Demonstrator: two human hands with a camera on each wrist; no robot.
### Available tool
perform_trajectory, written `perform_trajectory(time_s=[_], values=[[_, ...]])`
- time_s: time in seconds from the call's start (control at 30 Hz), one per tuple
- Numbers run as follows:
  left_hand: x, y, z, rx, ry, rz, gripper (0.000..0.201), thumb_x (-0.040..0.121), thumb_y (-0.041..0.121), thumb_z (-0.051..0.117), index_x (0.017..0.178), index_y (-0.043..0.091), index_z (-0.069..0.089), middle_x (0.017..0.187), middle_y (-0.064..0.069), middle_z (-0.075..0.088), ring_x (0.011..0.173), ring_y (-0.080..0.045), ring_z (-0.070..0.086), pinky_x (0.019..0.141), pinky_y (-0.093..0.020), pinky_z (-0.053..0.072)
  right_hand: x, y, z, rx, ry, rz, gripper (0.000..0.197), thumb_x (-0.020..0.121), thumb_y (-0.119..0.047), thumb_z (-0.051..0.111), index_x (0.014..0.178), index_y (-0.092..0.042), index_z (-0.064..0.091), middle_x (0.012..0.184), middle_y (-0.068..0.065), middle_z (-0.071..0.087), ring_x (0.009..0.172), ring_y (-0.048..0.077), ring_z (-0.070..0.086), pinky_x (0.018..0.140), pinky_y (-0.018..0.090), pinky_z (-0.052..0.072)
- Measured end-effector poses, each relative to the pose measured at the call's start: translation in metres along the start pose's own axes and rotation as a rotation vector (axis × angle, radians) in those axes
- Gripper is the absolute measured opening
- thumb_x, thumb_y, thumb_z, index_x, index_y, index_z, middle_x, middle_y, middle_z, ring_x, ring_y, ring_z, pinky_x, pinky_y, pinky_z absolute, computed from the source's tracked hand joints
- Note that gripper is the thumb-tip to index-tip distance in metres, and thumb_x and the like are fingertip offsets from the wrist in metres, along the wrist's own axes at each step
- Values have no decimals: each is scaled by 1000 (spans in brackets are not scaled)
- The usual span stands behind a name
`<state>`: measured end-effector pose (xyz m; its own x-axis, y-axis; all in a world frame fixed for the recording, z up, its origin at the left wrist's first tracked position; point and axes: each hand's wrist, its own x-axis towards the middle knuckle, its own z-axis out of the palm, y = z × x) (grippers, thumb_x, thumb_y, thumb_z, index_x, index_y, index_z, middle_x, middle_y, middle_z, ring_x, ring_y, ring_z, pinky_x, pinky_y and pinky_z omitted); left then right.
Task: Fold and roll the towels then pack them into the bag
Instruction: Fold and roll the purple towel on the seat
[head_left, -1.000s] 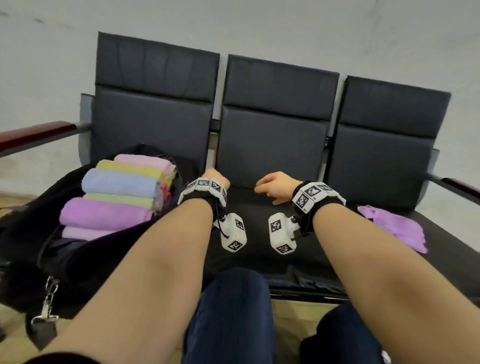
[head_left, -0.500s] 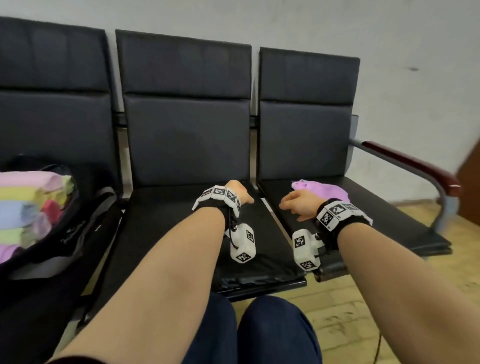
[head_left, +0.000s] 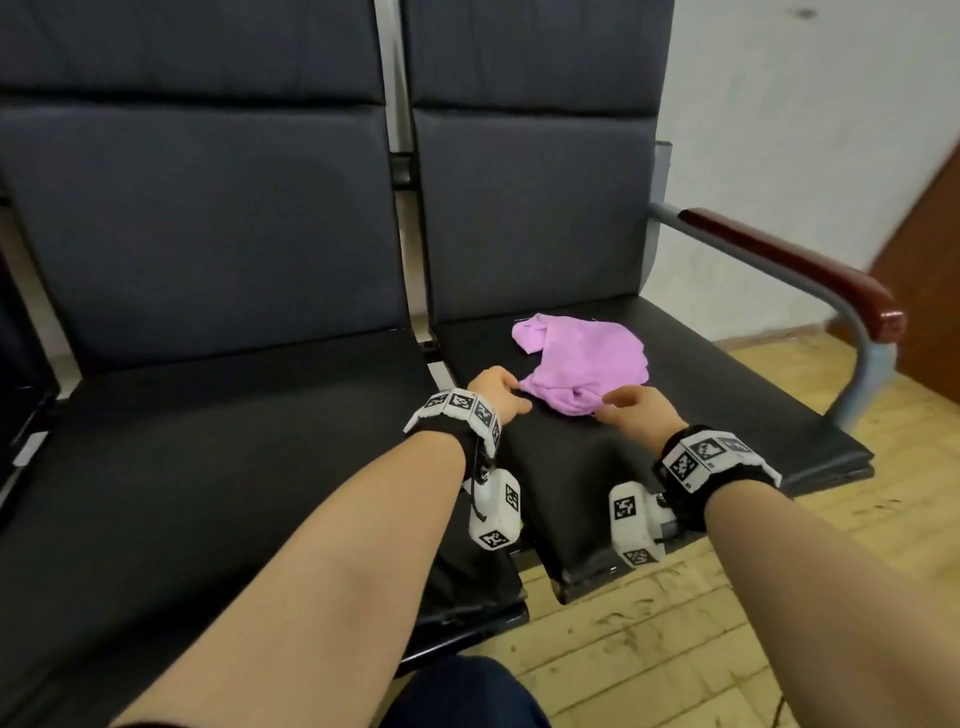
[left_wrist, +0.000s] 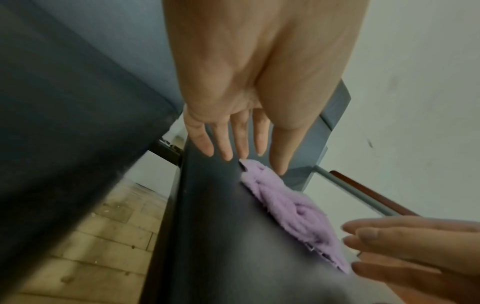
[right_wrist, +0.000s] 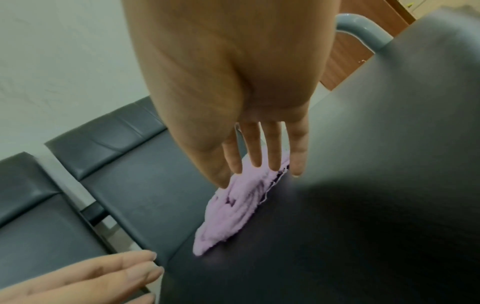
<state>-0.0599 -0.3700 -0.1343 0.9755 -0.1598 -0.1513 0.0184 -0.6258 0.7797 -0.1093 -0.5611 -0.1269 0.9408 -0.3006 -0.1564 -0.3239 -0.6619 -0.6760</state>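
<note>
A crumpled purple towel (head_left: 587, 364) lies on the right-hand black seat (head_left: 727, 415). My left hand (head_left: 496, 395) hovers at the towel's near left edge with straight, spread fingers (left_wrist: 228, 142), holding nothing. My right hand (head_left: 631, 408) reaches the near right edge of the towel (right_wrist: 233, 207), its fingers (right_wrist: 275, 148) stretched out over the cloth, empty as well. In the left wrist view the towel (left_wrist: 291, 207) sits just beyond my fingertips. The bag is out of view.
The middle seat (head_left: 234, 441) is on the left, separated from the right seat by a narrow gap (head_left: 441, 371). A grey metal armrest with a red-brown top (head_left: 795, 265) bounds the right side. A yellowish tiled floor (head_left: 675, 623) lies below.
My view has swung right, so the bag with rolled towels has left the picture. Both hands have moved forward and right onto the right seat, up to the purple towel.
</note>
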Motion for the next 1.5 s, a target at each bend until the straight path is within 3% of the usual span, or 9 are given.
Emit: perform_trajectory(time_s=[0.13, 0.27, 0.37, 0.43, 0.57, 0.87, 1.07, 1.33, 1.5], values=[[30, -8, 30, 3, 23, 37, 63, 80, 15, 73, 137, 9, 45, 140, -13, 43, 125, -27, 48, 102, -30, 37, 29, 14, 8, -26, 56, -7, 46, 82, -13, 71, 124, -1, 58, 127, 20, 58, 119, 32, 53, 97, 33, 40], [58, -9, 45, 131, -71, 144, 73, 82, 22, 71, 145, 19, 35, 150, -7, 33, 136, -29, 34, 108, -30, 26, 57, 19, 16, -137, 36, -57, 77, 78, -23, 76, 145, -18, 38, 147, 16, 38, 136, 33, 35, 112, 40, 30], [70, -11, 51, 224, -96, 158, 53, 87, 29, 65, 137, 24, 50, 142, -3, 44, 129, -28, 38, 104, -25, 26, 71, 24, 22, -264, 48, -58, 38, 79, -28, 73, 115, -18, 65, 118, 11, 61, 115, 32, 53, 93, 31, 39], [74, -14, 53, 169, -35, 129, 35, 87, 29, 66, 121, 21, 64, 126, -3, 57, 119, -28, 45, 99, -26, 32, 71, 23, 22, -154, 83, -45, 9, 81, -20, 69, 85, -13, 66, 86, 9, 61, 94, 31, 57, 76, 27, 37], [68, -12, 42, -48, 16, 80, 18, 85, 19, 68, 100, 11, 69, 104, -7, 66, 99, -23, 59, 89, -28, 45, 58, 10, 17, -41, 50, -46, 27, 85, -14, 68, 64, -13, 52, 65, 1, 47, 77, 23, 46, 68, 28, 37], [-1, 0, -61, -183, 247, 149, 9, 91, 11, 58, 98, 9, 64, 86, 1, 57, 85, -14, 51, 56, -17, 35, -15, -71, 32, 145, 40, -194, 34, 85, -13, 69, 60, -10, 47, 60, 3, 44, 57, 14, 41, 50, 14, 34], [-77, -18, -148, -321, 459, 235, 5, 90, 7, 56, 90, 9, 61, 78, 1, 55, 68, -10, 50, 64, -18, 41, -79, -142, 64, 261, -32, -324, 16, 84, -14, 65, 71, -12, 57, 68, 5, 57, 66, 21, 52, 68, 34, 47], [-155, -82, -235, -407, 579, 229, 11, 89, 9, 64, 98, 2, 66, 77, 7, 56, 70, -4, 51, 59, -5, 40, -153, -206, 125, 514, -181, -444, 14, 92, -14, 62, 85, -2, 63, 76, 11, 62, 69, 18, 58, 70, 26, 52], [-181, -132, -242, -580, 577, 93, 7, 86, 7, 66, 92, 7, 70, 89, -4, 64, 86, -15, 58, 80, -24, 48, -179, -214, 163, 682, -299, -348, 12, 93, -14, 62, 83, -7, 61, 73, 7, 57, 69, 18, 54, 68, 30, 49]])
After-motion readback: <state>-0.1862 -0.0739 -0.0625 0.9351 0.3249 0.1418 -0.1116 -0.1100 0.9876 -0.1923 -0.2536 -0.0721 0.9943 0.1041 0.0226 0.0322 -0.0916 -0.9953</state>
